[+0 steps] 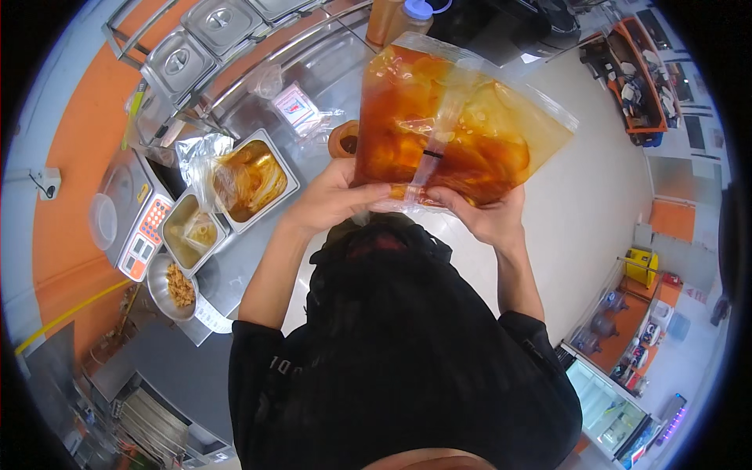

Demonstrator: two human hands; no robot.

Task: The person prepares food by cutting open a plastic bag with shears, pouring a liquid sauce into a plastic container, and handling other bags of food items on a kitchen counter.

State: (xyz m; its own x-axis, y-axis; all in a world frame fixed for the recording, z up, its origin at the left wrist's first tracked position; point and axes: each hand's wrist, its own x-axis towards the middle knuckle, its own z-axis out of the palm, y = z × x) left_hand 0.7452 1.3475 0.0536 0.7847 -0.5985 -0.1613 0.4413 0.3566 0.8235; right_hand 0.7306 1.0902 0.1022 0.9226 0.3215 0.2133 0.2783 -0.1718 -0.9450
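A large clear plastic pouch (399,106) of orange-red and yellow sauce is held up in front of me. My left hand (335,194) grips its lower left corner, thumb over the near edge. At the lower right, my right hand (487,208) holds the same pouch, its thumb also on top. The near edge is bunched between the two thumbs. A seam with a short black mark runs down the middle of the pouch. Beyond my left hand, partly hidden by the pouch, stands an open orange-brown container (343,140) with dark contents.
On the steel counter (252,258) to the left are a steel pan of sauce (267,176), a smaller pan (191,252), a steel bowl of brown food (179,288) and a digital scale (138,241). Lidded steel pans (182,64) line the back. Squeeze bottles (408,26) stand behind the pouch.
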